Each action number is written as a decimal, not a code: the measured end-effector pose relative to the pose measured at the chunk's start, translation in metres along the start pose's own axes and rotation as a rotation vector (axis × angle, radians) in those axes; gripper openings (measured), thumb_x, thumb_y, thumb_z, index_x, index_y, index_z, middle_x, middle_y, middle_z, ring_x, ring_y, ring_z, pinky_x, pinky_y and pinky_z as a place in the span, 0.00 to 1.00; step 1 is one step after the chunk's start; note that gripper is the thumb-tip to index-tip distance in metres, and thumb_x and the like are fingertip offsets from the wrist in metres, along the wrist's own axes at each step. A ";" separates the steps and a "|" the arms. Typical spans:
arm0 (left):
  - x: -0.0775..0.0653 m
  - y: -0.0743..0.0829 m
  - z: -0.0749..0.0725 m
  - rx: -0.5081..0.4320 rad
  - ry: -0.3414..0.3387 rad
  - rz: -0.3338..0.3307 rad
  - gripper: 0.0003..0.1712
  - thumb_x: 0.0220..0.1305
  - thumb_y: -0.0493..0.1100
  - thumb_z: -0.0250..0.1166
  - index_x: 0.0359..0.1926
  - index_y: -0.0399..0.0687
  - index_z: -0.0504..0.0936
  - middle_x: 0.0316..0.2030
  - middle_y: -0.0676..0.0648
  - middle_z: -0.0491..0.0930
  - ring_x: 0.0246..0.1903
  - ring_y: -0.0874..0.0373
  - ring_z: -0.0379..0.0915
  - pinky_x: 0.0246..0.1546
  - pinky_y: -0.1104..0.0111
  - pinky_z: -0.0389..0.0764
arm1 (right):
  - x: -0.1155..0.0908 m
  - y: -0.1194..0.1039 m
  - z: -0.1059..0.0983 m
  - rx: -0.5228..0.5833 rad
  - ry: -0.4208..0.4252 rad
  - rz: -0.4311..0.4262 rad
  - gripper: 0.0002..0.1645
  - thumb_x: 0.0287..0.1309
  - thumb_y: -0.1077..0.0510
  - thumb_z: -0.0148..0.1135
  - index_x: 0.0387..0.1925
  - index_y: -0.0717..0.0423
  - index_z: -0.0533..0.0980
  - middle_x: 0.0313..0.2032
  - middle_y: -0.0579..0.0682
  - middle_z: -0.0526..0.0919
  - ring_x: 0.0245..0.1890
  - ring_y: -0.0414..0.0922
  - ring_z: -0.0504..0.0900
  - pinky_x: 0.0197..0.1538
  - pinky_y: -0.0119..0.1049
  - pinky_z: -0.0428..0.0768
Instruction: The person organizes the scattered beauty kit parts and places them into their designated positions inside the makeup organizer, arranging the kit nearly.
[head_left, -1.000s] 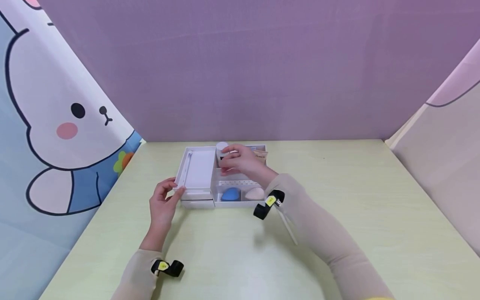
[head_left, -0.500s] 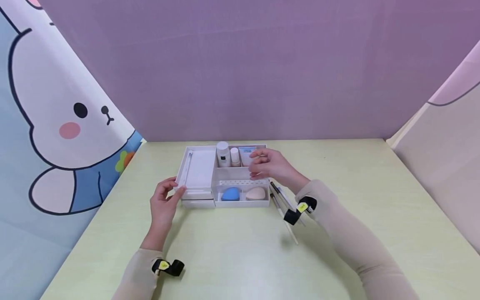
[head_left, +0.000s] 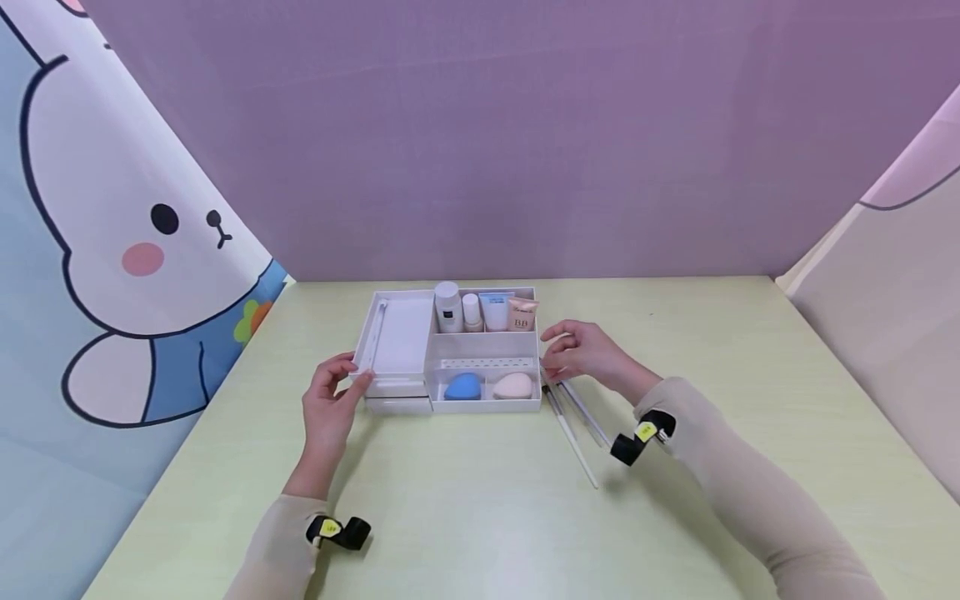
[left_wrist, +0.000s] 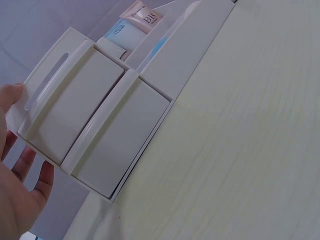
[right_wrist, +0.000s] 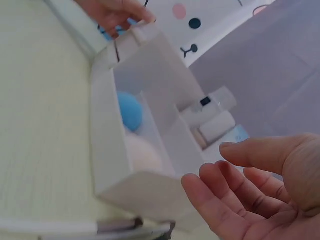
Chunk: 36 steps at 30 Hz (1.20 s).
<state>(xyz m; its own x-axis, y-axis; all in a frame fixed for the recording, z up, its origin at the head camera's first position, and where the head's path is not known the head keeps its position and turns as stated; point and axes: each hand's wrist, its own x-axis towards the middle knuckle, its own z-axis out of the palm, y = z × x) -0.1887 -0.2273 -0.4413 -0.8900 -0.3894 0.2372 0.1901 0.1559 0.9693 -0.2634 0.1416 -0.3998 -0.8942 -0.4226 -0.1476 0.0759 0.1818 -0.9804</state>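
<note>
A white makeup organizer [head_left: 402,333] with drawers and compartments sits at the table's back middle. My left hand [head_left: 330,400] holds its front left corner, thumb on the top edge and fingers along the side. In its back compartment stand a white bottle [head_left: 448,310], a small white-capped bottle [head_left: 472,313], a blue-and-white tube [head_left: 497,312] and a pink BB tube [head_left: 522,315]. A blue makeup sponge [head_left: 462,387] and a pale pink sponge [head_left: 513,387] lie in front. Beside the organizer's right wall, my right hand [head_left: 585,354] hangs with loosely bent fingers over makeup brushes [head_left: 577,446].
A slim white stick [head_left: 378,335] lies on the organizer's left top tray. Two drawer fronts [left_wrist: 120,135] face forward in the left wrist view. Purple cloth [head_left: 525,142] rises behind the pale table [head_left: 465,517], and a rabbit-print cloth [head_left: 150,217] hangs at left.
My right hand has moved from above the organizer's back compartment rightward and down to the brushes. The bottles and tubes are now uncovered. My left hand has stayed on the corner.
</note>
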 end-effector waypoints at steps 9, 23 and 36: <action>0.000 0.000 0.001 -0.011 0.003 0.003 0.11 0.64 0.32 0.67 0.43 0.34 0.73 0.56 0.48 0.76 0.50 0.60 0.71 0.43 0.79 0.75 | -0.009 0.029 -0.022 -0.118 -0.042 0.059 0.26 0.55 0.73 0.63 0.55 0.76 0.65 0.28 0.53 0.82 0.24 0.45 0.83 0.34 0.43 0.85; 0.000 0.001 0.001 0.000 0.000 0.007 0.13 0.64 0.32 0.67 0.44 0.31 0.73 0.55 0.48 0.76 0.53 0.62 0.71 0.43 0.78 0.74 | -0.019 0.048 -0.036 -0.325 -0.108 0.130 0.23 0.49 0.71 0.69 0.46 0.69 0.70 0.23 0.52 0.80 0.19 0.43 0.81 0.26 0.39 0.83; 0.000 -0.001 0.001 -0.012 0.011 0.023 0.12 0.63 0.31 0.67 0.43 0.32 0.73 0.55 0.48 0.76 0.49 0.61 0.72 0.42 0.78 0.75 | -0.017 0.043 -0.027 -0.507 -0.023 0.202 0.21 0.38 0.71 0.71 0.40 0.65 0.76 0.21 0.53 0.82 0.17 0.44 0.82 0.25 0.39 0.83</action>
<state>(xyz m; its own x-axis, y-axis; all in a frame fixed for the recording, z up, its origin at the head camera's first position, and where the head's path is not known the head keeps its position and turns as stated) -0.1895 -0.2268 -0.4428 -0.8807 -0.3959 0.2602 0.2157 0.1538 0.9643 -0.2570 0.1800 -0.4362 -0.8735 -0.3532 -0.3351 0.0179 0.6646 -0.7470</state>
